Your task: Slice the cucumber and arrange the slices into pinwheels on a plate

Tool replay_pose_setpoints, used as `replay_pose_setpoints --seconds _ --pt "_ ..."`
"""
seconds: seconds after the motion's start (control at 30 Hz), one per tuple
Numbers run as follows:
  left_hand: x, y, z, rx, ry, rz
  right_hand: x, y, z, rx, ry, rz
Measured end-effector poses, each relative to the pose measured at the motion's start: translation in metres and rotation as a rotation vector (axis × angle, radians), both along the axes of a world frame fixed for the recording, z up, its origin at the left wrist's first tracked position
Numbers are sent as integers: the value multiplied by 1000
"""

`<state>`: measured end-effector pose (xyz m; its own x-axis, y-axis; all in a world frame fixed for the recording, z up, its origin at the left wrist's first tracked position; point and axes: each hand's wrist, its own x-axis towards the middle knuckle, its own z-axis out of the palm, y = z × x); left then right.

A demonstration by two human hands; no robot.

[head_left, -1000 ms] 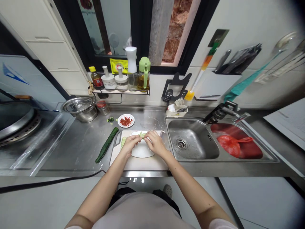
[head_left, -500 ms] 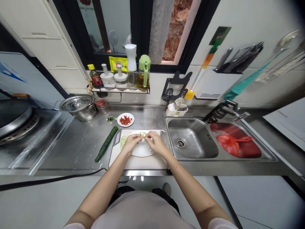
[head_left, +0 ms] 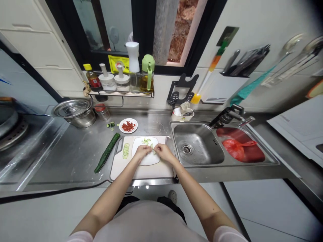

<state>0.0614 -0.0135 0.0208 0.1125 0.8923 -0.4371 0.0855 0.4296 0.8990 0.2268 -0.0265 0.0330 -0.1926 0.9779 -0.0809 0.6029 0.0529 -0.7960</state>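
Observation:
Over a white plate (head_left: 148,161) on the cutting board (head_left: 121,169), my left hand (head_left: 142,152) and my right hand (head_left: 164,153) come together with their fingers pinched. A thin pale-green cucumber slice (head_left: 151,146) shows between the fingertips, held by both hands. Beyond my fingers, a few cucumber slices (head_left: 145,141) lie on the far part of the plate. To the left on the board, a row of overlapping cucumber slices (head_left: 125,151) rests by the handle slot. A long dark-green cucumber (head_left: 107,153) lies on the counter left of the board.
Behind the board sits a small dish (head_left: 128,125) of chopped red pieces, with cucumber ends (head_left: 111,125) beside it. A lidded steel pot (head_left: 75,112) and jar (head_left: 102,112) stand at the back left. On the right is the sink (head_left: 199,144), its second basin holding a red bag (head_left: 234,149).
My hands have moved nearer to me over the plate, uncovering slices on its far part and the row on the board. The whole view has shifted slightly.

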Motion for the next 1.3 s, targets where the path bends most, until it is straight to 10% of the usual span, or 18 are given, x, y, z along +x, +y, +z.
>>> replay_pose_setpoints --seconds 0.63,1.3 --pt "20 16 -27 157 680 -226 -3 -4 -22 64 -605 28" --pt "21 4 -15 283 757 -313 -7 -34 -24 108 -735 -6"
